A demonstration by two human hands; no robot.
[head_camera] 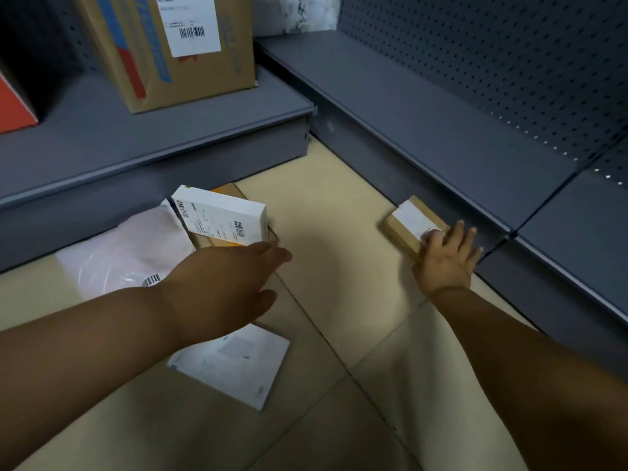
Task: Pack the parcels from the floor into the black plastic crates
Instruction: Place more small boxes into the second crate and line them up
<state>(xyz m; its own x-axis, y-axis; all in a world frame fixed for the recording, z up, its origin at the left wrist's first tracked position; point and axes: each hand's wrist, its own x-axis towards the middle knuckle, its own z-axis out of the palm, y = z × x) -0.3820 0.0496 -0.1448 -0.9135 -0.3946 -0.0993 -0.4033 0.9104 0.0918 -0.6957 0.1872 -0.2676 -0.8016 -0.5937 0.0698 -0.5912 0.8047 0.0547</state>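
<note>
Head view, floor level, corner where two grey shelf bases meet.

Far left of the floor, against the left shelf base (102, 171): a pale plastic mailer bag (129, 249) is seen lying flat, barcode sticker at its near edge. Just right of it, a white labelled box (221, 215) rests tilted on a flat brown carton (231, 195), which is mostly hidden beneath it. Nearer the camera, a white flat envelope (234, 362) lies on the tiles, partly covered by the left forearm.

Left hand (231, 283): extended over the floor, fingers straight and close together, nothing held; fingertips near the near corner of the white labelled box. Contact cannot be told.

Right side of the floor, close against the right shelf base (441, 171): a small brown parcel (411, 222) with a white label. Right hand (448, 256): fingers spread wide, laid on the parcel's near end; no closed grip is seen.

No black crates are in view.

Step judged: pick-up from the floor, grasp not yet made. Next move judged to require fingers closed round the small brown parcel's edges, a lift clear of the shelf base, then the crates to be located.
</note>
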